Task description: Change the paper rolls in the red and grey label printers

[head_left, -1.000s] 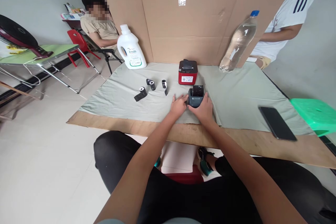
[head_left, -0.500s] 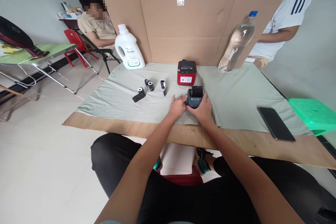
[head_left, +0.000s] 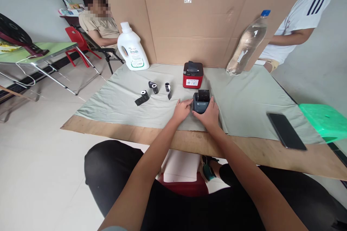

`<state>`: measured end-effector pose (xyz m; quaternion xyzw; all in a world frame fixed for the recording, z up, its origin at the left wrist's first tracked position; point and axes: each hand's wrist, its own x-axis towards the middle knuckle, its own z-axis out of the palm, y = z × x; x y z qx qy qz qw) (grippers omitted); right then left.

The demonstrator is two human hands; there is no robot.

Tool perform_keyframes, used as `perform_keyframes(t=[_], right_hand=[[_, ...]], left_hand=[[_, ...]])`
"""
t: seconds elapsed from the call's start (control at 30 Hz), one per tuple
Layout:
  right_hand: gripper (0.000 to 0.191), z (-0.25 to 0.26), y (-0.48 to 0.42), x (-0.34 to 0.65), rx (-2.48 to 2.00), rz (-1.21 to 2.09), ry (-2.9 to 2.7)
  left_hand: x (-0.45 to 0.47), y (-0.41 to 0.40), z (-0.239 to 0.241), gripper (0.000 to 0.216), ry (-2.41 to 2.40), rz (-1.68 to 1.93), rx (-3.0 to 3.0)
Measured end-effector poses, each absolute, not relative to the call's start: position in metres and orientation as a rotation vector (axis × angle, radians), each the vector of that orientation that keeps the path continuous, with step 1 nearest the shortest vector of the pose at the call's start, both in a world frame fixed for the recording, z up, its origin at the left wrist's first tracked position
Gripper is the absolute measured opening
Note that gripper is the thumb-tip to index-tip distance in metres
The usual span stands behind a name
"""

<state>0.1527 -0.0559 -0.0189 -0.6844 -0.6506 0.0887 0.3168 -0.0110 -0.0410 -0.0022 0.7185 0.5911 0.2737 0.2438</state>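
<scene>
A small dark grey portable printer [head_left: 201, 107] sits on the cloth close to the front edge, with a black strip [head_left: 203, 95] standing up out of its top. My right hand [head_left: 210, 115] grips it, thumb across the front and fingers along the right side. On the other side, my left hand [head_left: 182, 110] rests on the cloth with its index finger stretched to the printer's left edge; the other fingers are loosely bent and hold nothing. Directly behind stands a red and black receipt printer [head_left: 192, 75]. Small black rolls [head_left: 144, 96] with loose ends lie to the left.
A white detergent jug [head_left: 133, 48] and a clear water bottle [head_left: 248, 43] stand against a cardboard screen [head_left: 195, 25]. A black phone [head_left: 286, 131] lies at the right front, near a green stool [head_left: 324, 121]. Two people sit beyond the screen.
My left hand has eased slightly away from the printer's side, leaving the index finger toward it. My right hand keeps its hold. The view has shifted slightly.
</scene>
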Motion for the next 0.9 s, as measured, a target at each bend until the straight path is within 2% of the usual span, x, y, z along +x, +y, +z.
perform_keyframes(t=[0.23,0.4,0.53,0.73,0.9], right_hand=[[0.126,-0.023,-0.054,0.156,-1.790,0.230,-1.736],[0.129,-0.022,-0.053,0.156,-1.800,0.245,-1.744],[0.128,-0.019,-0.055,0.155,-1.800,0.258,-1.750],[0.128,-0.024,-0.053,0.157,-1.784,0.205,-1.769],[0.127,-0.026,-0.051,0.158,-1.779,0.209,-1.782]], left_hand=[[-0.014,-0.033,-0.010,0.054,1.559,0.931,1.840],[-0.013,-0.039,-0.011,0.062,1.443,1.078,1.685],[-0.011,-0.045,-0.007,0.065,1.465,1.005,1.669],[-0.014,-0.042,0.001,0.054,1.614,0.873,1.879],[-0.015,-0.040,0.006,0.053,1.627,0.835,1.900]])
